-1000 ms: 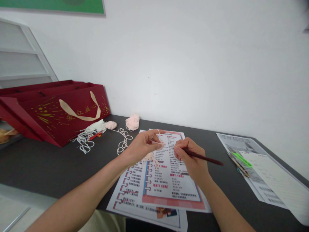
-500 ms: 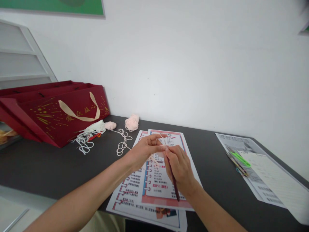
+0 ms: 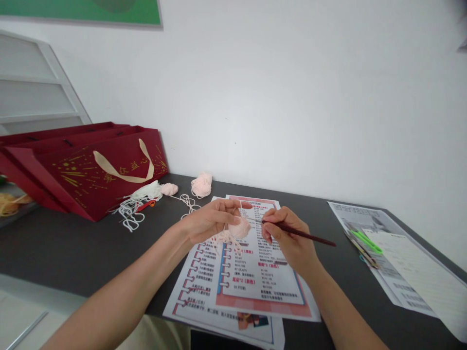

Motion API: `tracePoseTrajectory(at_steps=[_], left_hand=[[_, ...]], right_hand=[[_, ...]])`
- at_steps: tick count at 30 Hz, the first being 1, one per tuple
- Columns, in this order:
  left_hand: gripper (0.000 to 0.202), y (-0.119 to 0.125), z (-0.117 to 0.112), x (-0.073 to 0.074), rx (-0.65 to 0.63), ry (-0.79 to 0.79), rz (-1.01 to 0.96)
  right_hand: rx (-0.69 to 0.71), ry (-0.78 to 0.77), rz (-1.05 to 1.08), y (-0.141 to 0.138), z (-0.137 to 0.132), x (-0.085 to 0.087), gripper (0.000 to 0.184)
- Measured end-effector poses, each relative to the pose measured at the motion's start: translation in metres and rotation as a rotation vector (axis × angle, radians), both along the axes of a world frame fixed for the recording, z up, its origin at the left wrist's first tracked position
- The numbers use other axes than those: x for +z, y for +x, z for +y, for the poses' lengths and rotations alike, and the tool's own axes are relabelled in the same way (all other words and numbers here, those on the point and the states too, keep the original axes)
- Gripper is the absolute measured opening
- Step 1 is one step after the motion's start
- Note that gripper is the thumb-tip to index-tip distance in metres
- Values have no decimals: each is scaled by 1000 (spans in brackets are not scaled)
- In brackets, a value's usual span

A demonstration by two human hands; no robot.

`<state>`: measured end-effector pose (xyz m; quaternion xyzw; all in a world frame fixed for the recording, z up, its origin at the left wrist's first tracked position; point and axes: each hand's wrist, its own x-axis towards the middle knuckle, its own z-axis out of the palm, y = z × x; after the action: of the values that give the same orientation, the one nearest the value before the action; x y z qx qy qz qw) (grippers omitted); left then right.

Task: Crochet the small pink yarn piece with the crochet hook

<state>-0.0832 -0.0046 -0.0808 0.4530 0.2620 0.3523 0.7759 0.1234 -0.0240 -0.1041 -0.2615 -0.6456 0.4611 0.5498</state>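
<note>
1 left hand (image 3: 209,219), centre, pinches 1 piece (image 3: 240,228); 1 right hand (image 3: 290,233), centre-right, is closed round 1 hook (image 3: 316,238); 2 balls (image 3: 201,184) lie left of centre.

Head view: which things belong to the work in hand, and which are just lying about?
Likely in use:
dark-handled tool, in the right hand
pale pink piece, in the left hand
printed sheets under the hands

Seemingly lying about:
red bag
white yarn
bright green object
</note>
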Motion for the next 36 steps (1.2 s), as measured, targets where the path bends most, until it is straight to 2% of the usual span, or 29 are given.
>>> tracePoseTrajectory(at_steps=[5, 12, 16, 21, 23, 28, 36], left_hand=[[40, -4, 0, 3, -63, -2, 36], [40, -9, 3, 5, -145, -16, 64], [39, -9, 3, 4, -188, 27, 104], [33, -1, -4, 5, -42, 192, 152], [30, 4, -8, 6, 25, 247, 172], [35, 12, -13, 7, 172, 370, 275], [33, 14, -13, 0, 296, 563, 423]], right_hand=[[96, -70, 48, 3, 1, 3, 7], [111, -28, -87, 16, -2, 10, 5], [198, -132, 8, 16, -1, 11, 7], [305, -304, 247, 6, 0, 11, 12], [279, -291, 247, 3, 0, 10, 13], [88, -115, 111, 2, -2, 4, 13], [-159, 104, -214, 5, -10, -1, 14]])
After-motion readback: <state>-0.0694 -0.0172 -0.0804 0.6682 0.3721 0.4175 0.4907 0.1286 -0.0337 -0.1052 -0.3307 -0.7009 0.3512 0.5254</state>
